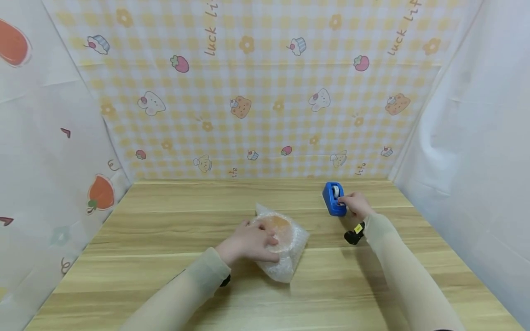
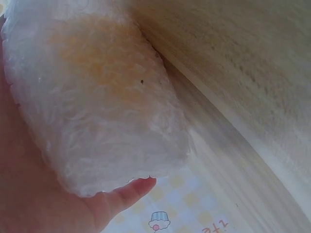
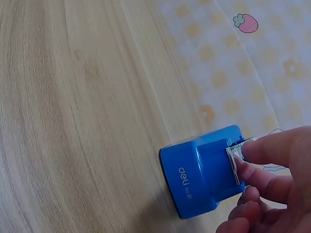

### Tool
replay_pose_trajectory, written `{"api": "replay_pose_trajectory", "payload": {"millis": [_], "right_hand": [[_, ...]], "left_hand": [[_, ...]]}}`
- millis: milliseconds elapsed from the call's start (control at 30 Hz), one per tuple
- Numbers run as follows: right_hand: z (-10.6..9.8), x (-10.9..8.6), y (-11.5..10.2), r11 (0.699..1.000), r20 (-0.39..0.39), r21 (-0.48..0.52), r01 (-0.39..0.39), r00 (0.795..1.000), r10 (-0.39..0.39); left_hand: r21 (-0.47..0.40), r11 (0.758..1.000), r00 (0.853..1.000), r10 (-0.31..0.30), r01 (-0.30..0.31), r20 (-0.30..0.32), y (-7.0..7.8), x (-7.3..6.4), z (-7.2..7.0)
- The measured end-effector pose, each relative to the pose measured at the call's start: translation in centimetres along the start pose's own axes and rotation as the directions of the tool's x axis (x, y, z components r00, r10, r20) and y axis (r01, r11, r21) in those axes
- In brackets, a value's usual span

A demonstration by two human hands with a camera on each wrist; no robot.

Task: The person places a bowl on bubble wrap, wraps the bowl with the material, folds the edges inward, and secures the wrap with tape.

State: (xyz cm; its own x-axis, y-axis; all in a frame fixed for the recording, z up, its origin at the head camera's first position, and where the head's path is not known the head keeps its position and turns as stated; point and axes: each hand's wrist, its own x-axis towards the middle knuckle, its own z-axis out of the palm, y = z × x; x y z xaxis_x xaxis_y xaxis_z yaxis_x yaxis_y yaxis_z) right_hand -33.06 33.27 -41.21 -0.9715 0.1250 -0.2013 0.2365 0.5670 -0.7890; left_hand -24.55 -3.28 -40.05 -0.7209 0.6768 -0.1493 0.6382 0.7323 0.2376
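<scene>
A bubble-wrapped package (image 1: pixel 291 246) lies on the table, with something round and pale orange showing through the wrap. My left hand (image 1: pixel 251 241) grips it from the left, fingers spread over its top. Up close in the left wrist view, the cloudy bubble wrap (image 2: pixel 121 131) fills much of the frame and a fingertip shows along its edge. Toward the back right stands a blue tape dispenser (image 1: pixel 334 209) with a roll of clear tape (image 3: pixel 236 154) in it. At its serrated cutter, thumb and finger of my right hand (image 1: pixel 357 203) pinch the tape's end.
The wood-grain table (image 1: pixel 174 220) runs back to a yellow checked cloth (image 1: pixel 273 82) hanging as a backdrop. White cloths (image 1: pixel 476 138) hang along both sides. A black wrist camera (image 1: pixel 354 236) sits below the right wrist.
</scene>
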Motion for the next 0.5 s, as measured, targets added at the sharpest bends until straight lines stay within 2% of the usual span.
{"api": "replay_pose_trajectory", "payload": {"millis": [267, 500], "right_hand": [[0.1, -0.6, -0.8, 0.999, 0.011, 0.054, 0.002, 1.000, -0.003], [0.4, -0.8, -1.1, 0.989, 0.017, 0.142, -0.042, 0.999, 0.040]], "left_hand": [[-0.002, 1.000, 1.000, -0.004, 0.004, -0.006, 0.0, 0.0, 0.1], [0.002, 1.000, 1.000, -0.007, 0.007, -0.011, -0.1, 0.1, 0.2]]}}
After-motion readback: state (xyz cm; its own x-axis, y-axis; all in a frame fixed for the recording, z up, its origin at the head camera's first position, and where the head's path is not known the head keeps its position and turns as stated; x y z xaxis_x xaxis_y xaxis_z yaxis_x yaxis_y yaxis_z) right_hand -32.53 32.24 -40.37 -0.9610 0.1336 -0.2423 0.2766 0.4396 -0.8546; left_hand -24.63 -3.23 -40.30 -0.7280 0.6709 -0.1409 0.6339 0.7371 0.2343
